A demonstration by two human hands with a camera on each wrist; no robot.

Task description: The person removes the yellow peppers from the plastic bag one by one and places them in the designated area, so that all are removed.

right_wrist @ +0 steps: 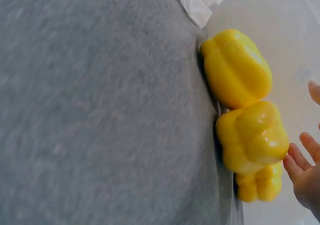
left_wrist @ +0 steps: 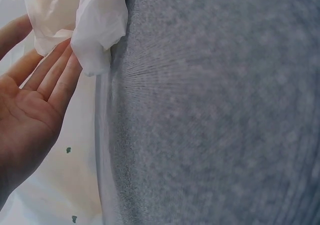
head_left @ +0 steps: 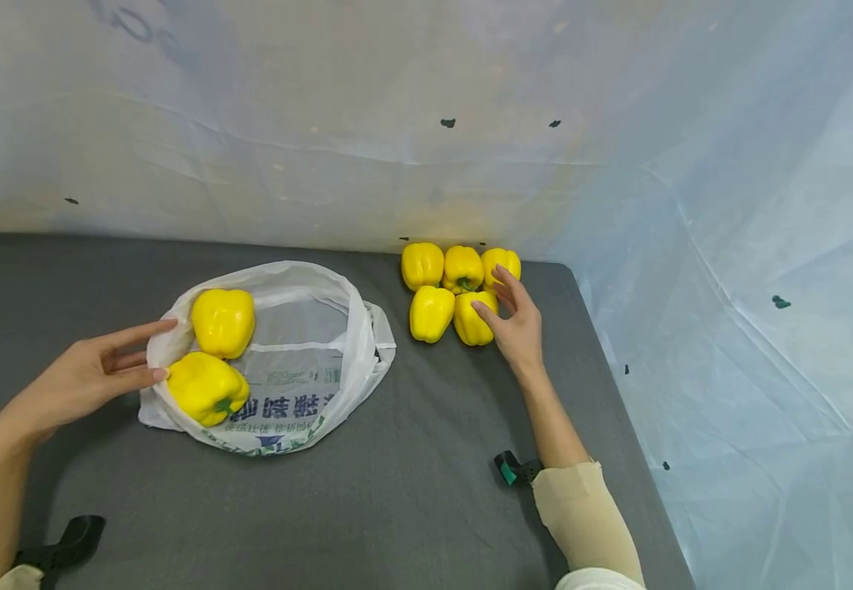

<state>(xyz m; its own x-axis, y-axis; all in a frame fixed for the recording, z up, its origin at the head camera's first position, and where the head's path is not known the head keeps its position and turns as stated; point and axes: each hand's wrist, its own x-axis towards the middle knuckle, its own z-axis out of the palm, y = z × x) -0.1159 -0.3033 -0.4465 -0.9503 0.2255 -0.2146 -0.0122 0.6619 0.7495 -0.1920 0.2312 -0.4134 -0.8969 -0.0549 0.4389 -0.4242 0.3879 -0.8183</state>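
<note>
A white plastic bag (head_left: 363, 352) with printed characters lies with its mouth spread wide. Inside its left part are two yellow bell peppers, an upper one (head_left: 223, 323) and a lower one (head_left: 207, 388). My left hand (head_left: 90, 373) touches the bag's left rim, thumb and index finger apart; the left wrist view shows its fingers (left_wrist: 52, 77) fairly straight against the plastic. Over at the back right, my right hand (head_left: 518, 319) reaches over the near right pepper (head_left: 473, 319) of a cluster, thumb and fingers spread. In the right wrist view its fingertips (right_wrist: 292, 150) are right beside a pepper (right_wrist: 255, 135).
Several yellow peppers, such as the front left one (head_left: 431, 314) and the back left one (head_left: 422, 265), stand close together at the back of the grey table (head_left: 367, 500). Plastic sheeting (head_left: 338, 123) rises behind the table and along its right side.
</note>
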